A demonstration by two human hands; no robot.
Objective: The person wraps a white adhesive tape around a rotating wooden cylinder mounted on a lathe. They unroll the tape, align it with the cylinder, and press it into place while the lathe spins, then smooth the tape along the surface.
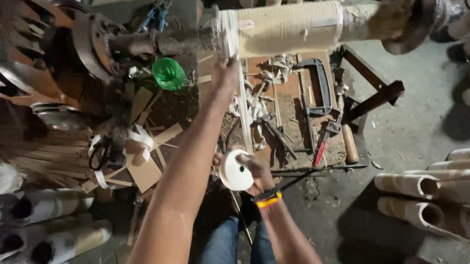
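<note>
My left hand reaches up to the left end of a cream, thread-wound cylinder mounted on a horizontal rusty shaft, with its fingers closed on a white tape strip. The strip runs down to a white tape roll, which my right hand grips near my lap. A yellow and black band sits on the right wrist.
A workbench below holds a C-clamp, a wooden-handled hammer, red-tipped pliers, scissors, cardboard scraps and a green cup. A motor with pulley stands left. Cardboard tubes lie right and lower left.
</note>
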